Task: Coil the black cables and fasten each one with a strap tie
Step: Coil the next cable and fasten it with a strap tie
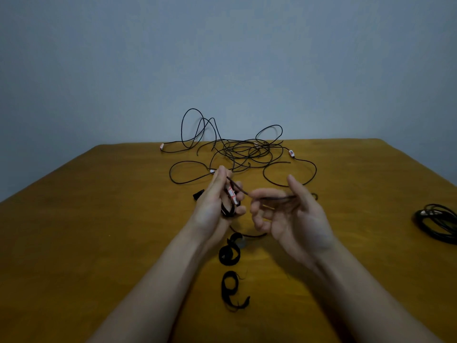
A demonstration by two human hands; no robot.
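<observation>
Smooth, satin wooden table (99,219); thin matt black cables (237,152); fuzzy, frayed cloth strap ties (228,254).

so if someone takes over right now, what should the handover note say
Left hand: holds the thin black cable at its white-and-red tagged end, a small loop in the grip.
Right hand: fingers curled round the same cable's next stretch.
Done: one coiled black cable bundle lies at the right edge of the brown wooden table; its tie cannot be made out.
To do: finish this coil, then the tangle of black cables at the far side. Black looped strap ties lie near the front.
</observation>
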